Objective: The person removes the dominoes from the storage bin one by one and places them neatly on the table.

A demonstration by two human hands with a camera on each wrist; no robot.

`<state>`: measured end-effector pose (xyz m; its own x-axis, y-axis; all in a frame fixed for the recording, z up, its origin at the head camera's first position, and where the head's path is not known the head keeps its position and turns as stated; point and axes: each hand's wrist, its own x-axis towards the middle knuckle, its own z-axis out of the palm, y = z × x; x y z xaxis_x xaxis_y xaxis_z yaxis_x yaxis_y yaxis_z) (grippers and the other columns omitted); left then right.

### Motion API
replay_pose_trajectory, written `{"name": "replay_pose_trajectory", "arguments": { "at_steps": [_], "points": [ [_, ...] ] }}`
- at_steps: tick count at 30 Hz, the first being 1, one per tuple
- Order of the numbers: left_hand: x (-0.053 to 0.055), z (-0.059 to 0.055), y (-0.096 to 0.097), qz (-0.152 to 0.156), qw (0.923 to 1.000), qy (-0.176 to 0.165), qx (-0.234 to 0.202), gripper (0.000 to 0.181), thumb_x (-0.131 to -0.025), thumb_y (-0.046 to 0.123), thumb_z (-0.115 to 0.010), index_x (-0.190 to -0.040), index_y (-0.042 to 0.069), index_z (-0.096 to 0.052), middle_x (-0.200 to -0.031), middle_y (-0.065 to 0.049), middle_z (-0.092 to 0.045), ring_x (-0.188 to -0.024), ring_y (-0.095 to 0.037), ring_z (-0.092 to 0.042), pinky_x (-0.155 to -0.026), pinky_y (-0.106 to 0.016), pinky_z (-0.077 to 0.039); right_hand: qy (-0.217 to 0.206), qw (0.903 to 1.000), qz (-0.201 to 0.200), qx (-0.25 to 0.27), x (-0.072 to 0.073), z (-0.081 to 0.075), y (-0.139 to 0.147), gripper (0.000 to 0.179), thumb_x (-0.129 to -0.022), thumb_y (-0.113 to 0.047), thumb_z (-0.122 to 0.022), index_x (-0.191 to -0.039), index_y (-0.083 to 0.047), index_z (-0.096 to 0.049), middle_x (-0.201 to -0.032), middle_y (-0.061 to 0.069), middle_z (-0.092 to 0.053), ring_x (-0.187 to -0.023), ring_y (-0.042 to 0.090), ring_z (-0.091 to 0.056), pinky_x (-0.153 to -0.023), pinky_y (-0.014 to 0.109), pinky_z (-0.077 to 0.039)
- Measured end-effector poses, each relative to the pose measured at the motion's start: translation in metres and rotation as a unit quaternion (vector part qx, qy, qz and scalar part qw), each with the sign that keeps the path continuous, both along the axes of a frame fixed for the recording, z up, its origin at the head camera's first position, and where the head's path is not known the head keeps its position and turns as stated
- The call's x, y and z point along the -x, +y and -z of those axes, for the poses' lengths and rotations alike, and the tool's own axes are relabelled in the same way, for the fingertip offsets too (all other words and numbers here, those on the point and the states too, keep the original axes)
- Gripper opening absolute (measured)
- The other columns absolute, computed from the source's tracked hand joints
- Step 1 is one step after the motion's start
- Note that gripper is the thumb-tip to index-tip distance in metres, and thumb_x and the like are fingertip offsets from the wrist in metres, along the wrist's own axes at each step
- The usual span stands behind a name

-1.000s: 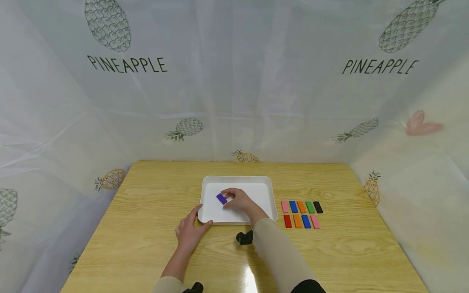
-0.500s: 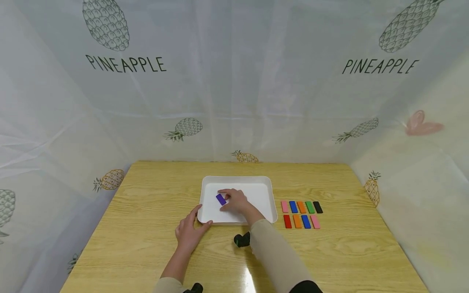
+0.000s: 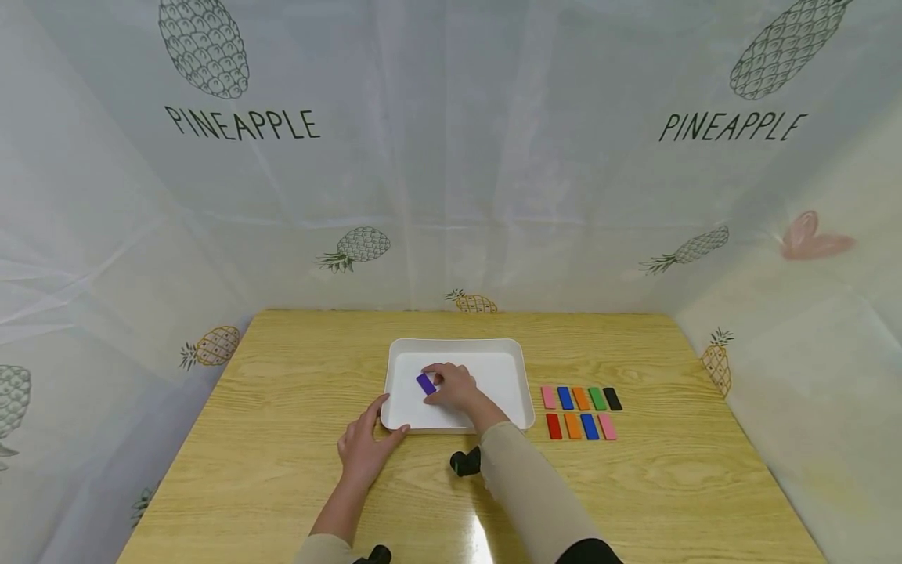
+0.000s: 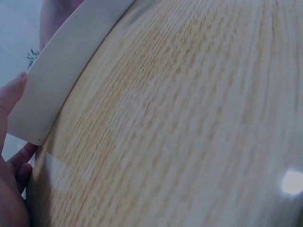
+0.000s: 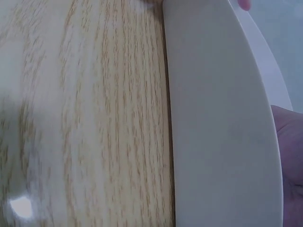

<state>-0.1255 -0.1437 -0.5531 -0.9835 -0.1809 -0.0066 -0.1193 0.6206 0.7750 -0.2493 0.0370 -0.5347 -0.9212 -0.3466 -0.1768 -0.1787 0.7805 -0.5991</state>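
Observation:
A shallow white tray point(image 3: 493, 384) stands on the wooden table. My left hand point(image 3: 362, 448) holds its near left corner, the thumb on the front wall and the fingers along the left side. In the left wrist view, the thumb and fingertips touch the outside of the tray wall point(image 4: 61, 71). Inside the tray, toward the left, lies a small flat purple block point(image 3: 426, 383), tilted. My right hand point(image 3: 454, 388) pinches it with the index finger above and the thumb below. From the right wrist camera the tray's wall point(image 5: 222, 123) hides the block and most of that hand.
Right of the tray, several flat coloured blocks lie in two rows, among them a black block point(image 3: 612, 399) and a red block point(image 3: 553, 426). The table point(image 3: 282, 376) is backed by a white curtain point(image 3: 451, 157) with printed pineapples.
My right hand has shifted slightly left around the purple block, which stays almost in place. The left hand and the tray have not visibly moved.

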Motion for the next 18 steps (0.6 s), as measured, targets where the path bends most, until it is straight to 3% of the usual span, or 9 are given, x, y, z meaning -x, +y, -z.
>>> {"name": "replay_pose_trajectory", "arguments": {
  "at_steps": [10, 18],
  "points": [
    [0.0008, 0.0016, 0.0013, 0.001, 1.0, 0.0, -0.005, 0.075, -0.082, 0.053, -0.073, -0.145, 0.025, -0.046, -0.138, -0.013, -0.054, -0.125, -0.039, -0.04, -0.098, -0.058, -0.017, -0.003, 0.9998, -0.004, 0.017, -0.002, -0.0019, 0.005, 0.049, -0.078, -0.026, -0.084, -0.124, -0.022, -0.066, -0.088, -0.009, -0.054, -0.089, 0.017, -0.044, -0.08, 0.035, -0.035],
    [-0.0004, 0.0, -0.0008, 0.0, 1.0, 0.002, -0.007, 0.075, -0.082, 0.052, -0.073, -0.145, 0.024, -0.045, -0.14, -0.013, -0.053, -0.124, -0.039, -0.04, -0.099, -0.058, -0.016, -0.038, 0.9964, -0.014, 0.074, -0.007, -0.0102, 0.0099, 0.047, -0.078, -0.022, -0.084, -0.122, -0.019, -0.067, -0.093, -0.007, -0.056, -0.095, 0.017, -0.046, -0.088, 0.037, -0.038]
  ]
}}
